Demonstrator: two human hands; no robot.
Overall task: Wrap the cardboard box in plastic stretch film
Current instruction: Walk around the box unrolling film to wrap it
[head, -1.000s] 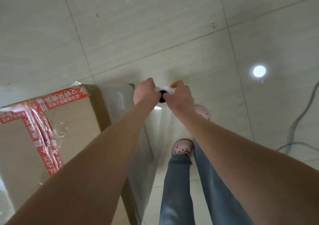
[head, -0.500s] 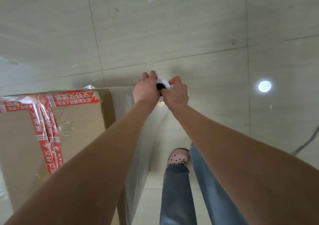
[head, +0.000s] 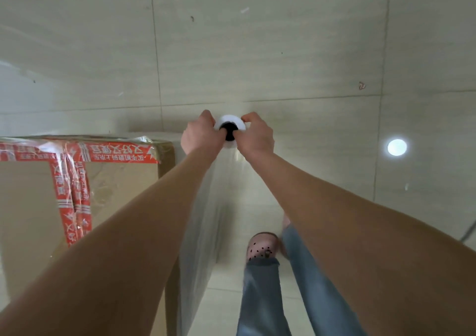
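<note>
A large cardboard box sealed with red printed tape stands at the left on the tiled floor. Clear film covers its top corner and right side. A roll of stretch film, white with a dark core, stands upright just past the box's far right corner. My left hand and my right hand both grip the roll's top end from either side. A sheet of stretch film runs from the roll down along the box's right side.
Pale floor tiles stretch ahead and to the right. My legs in blue jeans and a pink perforated shoe are beside the box. A bright light reflection lies at the right, and a cable crosses the right edge.
Both hands have carried the roll forward along the box's right side, from beside its far corner to just past it. More film is drawn out, and my feet have stepped forward.
</note>
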